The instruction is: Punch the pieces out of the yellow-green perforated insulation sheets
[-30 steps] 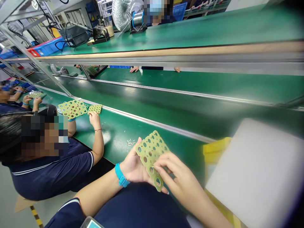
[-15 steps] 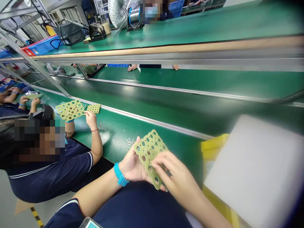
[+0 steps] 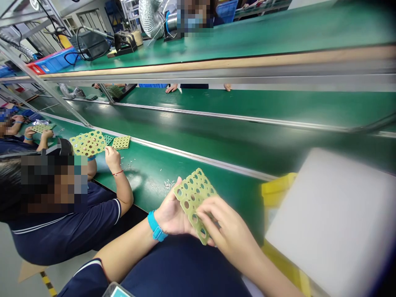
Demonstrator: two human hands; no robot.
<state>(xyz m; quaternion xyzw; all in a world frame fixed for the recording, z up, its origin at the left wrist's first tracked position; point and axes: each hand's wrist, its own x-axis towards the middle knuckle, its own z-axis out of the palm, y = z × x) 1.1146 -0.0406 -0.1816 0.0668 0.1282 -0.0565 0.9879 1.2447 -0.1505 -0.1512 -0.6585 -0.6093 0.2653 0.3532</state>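
2 hands work at the holey board (image 3: 194,198), held by the bench's (image 3: 241,194) near edge. Left hand (image 3: 171,216) grips it; right hand (image 3: 225,225) has hardly moved, so that spot seems unfinished. I can't tell if it pinches anything. White panel (image 3: 334,218) hides the yellow bin's (image 3: 276,190) inside.

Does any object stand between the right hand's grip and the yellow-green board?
Nothing visible does: the right hand has its grip at the yellow-green board, which the left hand holds. Inside the grip, I cannot tell.

The person (image 3: 185,268) has two hands (image 3: 175,216) (image 3: 224,222), one perforated board (image 3: 196,187) and one turquoise wristband (image 3: 157,227).
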